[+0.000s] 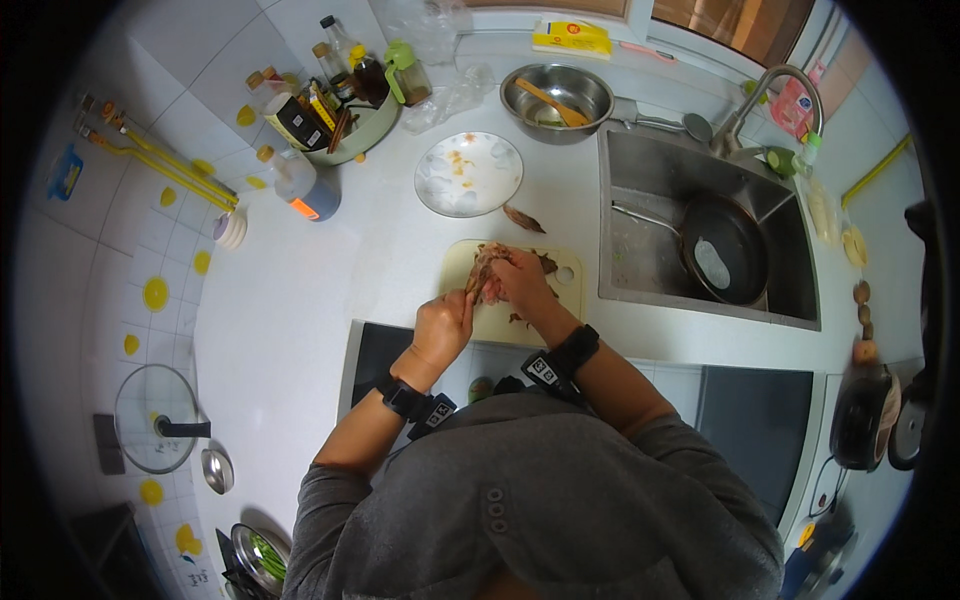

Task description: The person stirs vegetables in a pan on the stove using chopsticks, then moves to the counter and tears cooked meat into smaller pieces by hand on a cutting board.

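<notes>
Above a pale yellow cutting board [491, 328], a brown and pink piece of food [484, 279] is held between both hands; its exact kind is hard to tell. My left hand [442, 324] grips its lower end, at the board's left edge. Against its upper right side press the fingers of my right hand [523, 279], which partly cover it. Brown scraps [547, 262] lie on the board around the right hand. Beyond the board, a tapered brown piece [524, 219] rests on the white counter near a patterned plate [435, 176] with small yellow bits on it.
On the right, a frying pan [724, 247] sits in the steel sink [637, 281]. A metal bowl [559, 133] holds a wooden spatula [574, 116]. At the back left stand a bottle of dark liquid [300, 184] and a green tray [375, 135] of bottles.
</notes>
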### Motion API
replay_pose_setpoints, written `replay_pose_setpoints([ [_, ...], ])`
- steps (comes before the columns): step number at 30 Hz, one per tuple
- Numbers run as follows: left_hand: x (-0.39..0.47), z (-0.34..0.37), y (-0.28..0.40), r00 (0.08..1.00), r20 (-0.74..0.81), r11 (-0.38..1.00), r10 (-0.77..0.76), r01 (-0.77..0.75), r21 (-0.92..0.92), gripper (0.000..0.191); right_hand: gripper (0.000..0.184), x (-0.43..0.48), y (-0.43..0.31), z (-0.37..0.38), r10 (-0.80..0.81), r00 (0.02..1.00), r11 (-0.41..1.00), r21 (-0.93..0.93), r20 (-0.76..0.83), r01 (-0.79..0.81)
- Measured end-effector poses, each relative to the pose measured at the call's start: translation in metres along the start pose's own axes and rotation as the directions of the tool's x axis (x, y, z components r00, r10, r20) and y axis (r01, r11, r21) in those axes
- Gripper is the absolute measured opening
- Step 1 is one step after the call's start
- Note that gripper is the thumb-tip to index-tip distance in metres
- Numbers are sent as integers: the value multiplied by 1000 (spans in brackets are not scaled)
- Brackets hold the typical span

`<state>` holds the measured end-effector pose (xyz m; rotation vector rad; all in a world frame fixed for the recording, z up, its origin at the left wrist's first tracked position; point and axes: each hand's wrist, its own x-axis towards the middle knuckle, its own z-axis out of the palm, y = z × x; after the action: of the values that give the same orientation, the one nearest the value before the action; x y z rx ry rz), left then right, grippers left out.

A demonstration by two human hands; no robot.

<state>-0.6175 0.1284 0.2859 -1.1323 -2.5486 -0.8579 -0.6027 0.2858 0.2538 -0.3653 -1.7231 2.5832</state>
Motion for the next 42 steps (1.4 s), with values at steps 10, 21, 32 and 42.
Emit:
replay_pose_setpoints([
  [10, 7, -2, 3, 982, 62, 954, -180, 190, -233, 18, 19, 2, 5, -2, -10, 1000, 995, 99, -23, 12],
  [21, 9, -4, -2, 890, 274, 755, -364, 455, -473, 24, 14, -5, -3, -2, 32, 998, 999, -21, -60, -34],
  [32, 16, -29, -10, 592, 676, 60, -439, 770, -635, 24, 20, -7, -6, -3, -15, 996, 880, -474, -86, -28],
  [42, 13, -49, -21, 437, 824, -194, -361, 829, -525, 24, 20, -7, -3, -5, -102, 993, 690, -714, 64, 117],
])
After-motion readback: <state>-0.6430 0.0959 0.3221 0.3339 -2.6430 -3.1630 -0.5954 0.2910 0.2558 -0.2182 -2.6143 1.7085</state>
